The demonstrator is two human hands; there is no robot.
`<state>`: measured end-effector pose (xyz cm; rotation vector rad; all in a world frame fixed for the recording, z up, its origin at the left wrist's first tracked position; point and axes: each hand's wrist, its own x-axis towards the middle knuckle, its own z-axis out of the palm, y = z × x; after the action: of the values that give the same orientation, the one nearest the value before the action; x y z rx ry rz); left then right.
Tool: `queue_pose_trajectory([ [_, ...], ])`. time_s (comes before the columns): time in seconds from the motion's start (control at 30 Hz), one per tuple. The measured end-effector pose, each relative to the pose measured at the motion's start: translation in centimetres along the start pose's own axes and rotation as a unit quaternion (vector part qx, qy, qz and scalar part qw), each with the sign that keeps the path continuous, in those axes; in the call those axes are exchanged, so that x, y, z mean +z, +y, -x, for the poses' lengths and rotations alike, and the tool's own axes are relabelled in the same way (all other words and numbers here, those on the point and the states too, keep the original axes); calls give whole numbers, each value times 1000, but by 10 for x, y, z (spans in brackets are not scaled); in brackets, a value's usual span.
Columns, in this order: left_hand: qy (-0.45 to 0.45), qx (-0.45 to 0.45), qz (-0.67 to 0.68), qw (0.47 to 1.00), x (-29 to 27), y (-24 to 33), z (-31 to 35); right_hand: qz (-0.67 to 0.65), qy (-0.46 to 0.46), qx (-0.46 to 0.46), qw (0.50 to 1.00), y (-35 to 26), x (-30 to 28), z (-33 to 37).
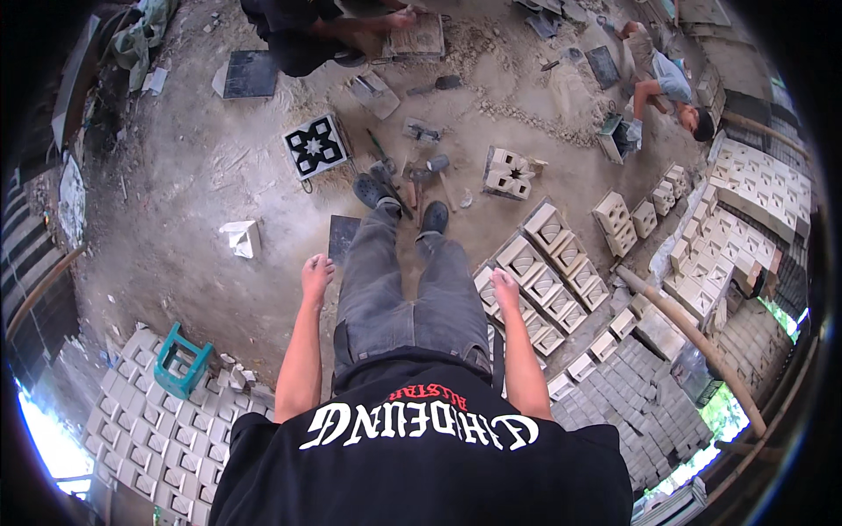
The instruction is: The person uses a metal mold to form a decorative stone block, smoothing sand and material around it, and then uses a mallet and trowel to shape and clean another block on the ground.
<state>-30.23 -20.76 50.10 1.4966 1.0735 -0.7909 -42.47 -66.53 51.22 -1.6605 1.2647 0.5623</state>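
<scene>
I stand with both arms hanging at my sides. Beside my left thigh, my left hand (317, 279) has its fingers loosely curled in, and nothing shows in it. My right hand (505, 287) hangs by my right hip, its fingers also curled and no object visible in them. Past the left hand a dark flat plate (344, 237) lies on the ground. Closest to the right hand are rows of pale moulded blocks (544, 282). In front of my feet lie several hammers and hand tools (421, 173). A black-topped block mould with a flower-shaped pattern (316, 146) stands ahead to the left.
A patterned vent block (509, 173) stands ahead right. One person (298, 35) works at the far side, another (667, 88) bends over a mould at far right. A green stool (182, 360) is at left among pale blocks. A wooden pole (693, 329) crosses the right side.
</scene>
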Motion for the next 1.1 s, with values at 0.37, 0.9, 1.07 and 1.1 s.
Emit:
queue_pose_trajectory([
  [0.37,101,-53,109,987,34,-96,15,70,-54,-31,996,-14,-36,-67],
  [0.9,278,-68,154,946,200,-245,-134,476,-375,-301,736,-66,145,-266],
  [1.07,288,-173,124,934,225,-348,-233,549,-434,-358,618,-11,302,-346],
  [1.1,289,-202,122,928,226,-366,-242,590,-432,-359,579,1,333,-347],
])
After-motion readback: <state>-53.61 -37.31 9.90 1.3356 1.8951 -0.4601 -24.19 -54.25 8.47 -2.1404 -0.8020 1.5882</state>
